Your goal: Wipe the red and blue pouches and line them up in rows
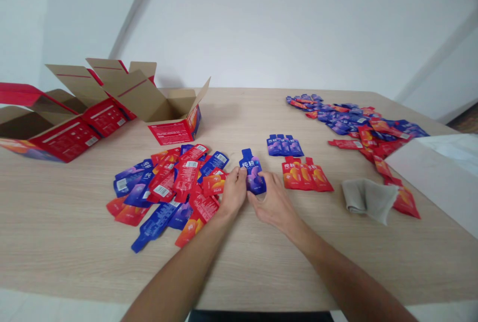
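Note:
Between my hands is a blue pouch (pixel 255 176) with a tapered neck, its printed front facing up. My left hand (pixel 235 190) closes on its left edge, fingers bent. My right hand (pixel 272 197) grips the pouch's lower right side with thumb and fingers. Just beyond to the right lies a row of overlapping blue pouches (pixel 284 146). Nearer, an overlapping row of red pouches (pixel 306 175) lies beside my right hand. To the left of my left hand spreads a mixed heap of red and blue pouches (pixel 186 175), several with barcodes up.
Open red cartons (pixel 172 132) with raised brown flaps stand at the back left. A long pile of mixed pouches (pixel 347 120) runs along the right side. A folded grey cloth (pixel 368 197) lies near a white sheet-like object (pixel 440 172) on the wooden table (pixel 239 267).

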A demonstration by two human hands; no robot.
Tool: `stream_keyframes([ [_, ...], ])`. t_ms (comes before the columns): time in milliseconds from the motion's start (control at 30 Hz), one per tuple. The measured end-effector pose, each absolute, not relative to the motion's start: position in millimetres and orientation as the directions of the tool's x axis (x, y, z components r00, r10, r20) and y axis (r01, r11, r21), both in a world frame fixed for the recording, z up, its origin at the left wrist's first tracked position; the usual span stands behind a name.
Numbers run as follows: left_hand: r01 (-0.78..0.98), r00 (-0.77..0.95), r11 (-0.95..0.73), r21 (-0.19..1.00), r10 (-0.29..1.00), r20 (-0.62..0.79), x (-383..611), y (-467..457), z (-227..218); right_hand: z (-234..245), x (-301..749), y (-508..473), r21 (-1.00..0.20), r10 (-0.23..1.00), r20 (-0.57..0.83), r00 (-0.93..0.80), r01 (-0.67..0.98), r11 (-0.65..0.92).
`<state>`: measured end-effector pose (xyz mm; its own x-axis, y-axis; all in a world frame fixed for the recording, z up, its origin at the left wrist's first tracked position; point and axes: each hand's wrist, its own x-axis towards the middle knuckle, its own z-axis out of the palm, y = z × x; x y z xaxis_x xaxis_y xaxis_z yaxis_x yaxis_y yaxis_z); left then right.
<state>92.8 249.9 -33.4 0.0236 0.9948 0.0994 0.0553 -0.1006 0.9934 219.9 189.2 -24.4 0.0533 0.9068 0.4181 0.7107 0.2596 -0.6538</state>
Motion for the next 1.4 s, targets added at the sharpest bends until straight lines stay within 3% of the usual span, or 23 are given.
stream_keyframes([
  [133,-0.003,0.028,-0.028,1.000,0.999,0.028,94.5,251.5,-35.7,-26.4,217.7,188.6,-0.565,0.910,0.411,0.049,0.798,0.212],
  [433,-0.100,0.223,0.102,0.990,0.972,-0.078,97.2,249.8,-31.2,-34.8,227.8,206.7,-0.469,0.887,0.449,0.112,0.874,0.127],
  [567,-0.024,0.239,0.039,0.999,0.970,-0.032,94.6,247.9,-27.8,-33.6,230.5,220.1,-0.403,0.890,0.434,0.140,0.914,0.053],
  [767,0.283,0.144,-0.118,0.952,0.986,0.080,84.8,249.3,-25.0,-24.3,237.8,258.7,-0.235,0.895,0.415,0.164,0.970,-0.068],
  [1033,0.371,0.174,-0.141,0.918,0.981,0.081,85.3,245.4,-21.2,-18.0,238.3,312.7,-0.049,0.939,0.307,0.157,0.988,-0.150],
  [1400,0.356,0.207,-0.105,0.928,0.978,0.032,85.1,247.7,-25.1,-29.7,240.5,328.4,-0.057,0.926,0.309,0.219,0.976,-0.211],
])
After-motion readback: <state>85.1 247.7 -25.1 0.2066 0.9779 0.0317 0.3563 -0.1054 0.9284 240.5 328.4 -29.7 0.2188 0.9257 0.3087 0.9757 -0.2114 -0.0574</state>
